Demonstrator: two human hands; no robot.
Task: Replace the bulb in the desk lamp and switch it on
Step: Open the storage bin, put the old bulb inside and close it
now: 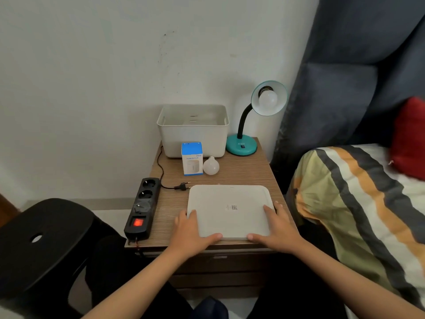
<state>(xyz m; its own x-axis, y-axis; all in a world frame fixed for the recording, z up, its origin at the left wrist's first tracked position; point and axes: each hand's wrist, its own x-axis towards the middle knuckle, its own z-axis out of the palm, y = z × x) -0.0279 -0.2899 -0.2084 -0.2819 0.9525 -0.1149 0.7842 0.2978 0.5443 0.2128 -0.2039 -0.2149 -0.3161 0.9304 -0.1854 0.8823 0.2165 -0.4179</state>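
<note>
A teal desk lamp (241, 146) stands at the back right of the bedside table, its shade tilted toward me with a white bulb (268, 99) in the socket. A loose white bulb (211, 166) lies beside a blue and white box (192, 158). The lamp's black plug (182, 186) lies unplugged on the table near a black power strip (142, 208) whose red switch glows. A flat white lid (230, 211) lies at the table's front. My left hand (192, 233) and my right hand (277, 229) rest on its near corners, fingers mostly straight.
A white plastic bin (193, 143) stands open against the wall behind the box. A black stool (43, 240) is at my left. A bed with a striped cover (358, 203) and a red pillow (409, 137) is on the right, curtain behind.
</note>
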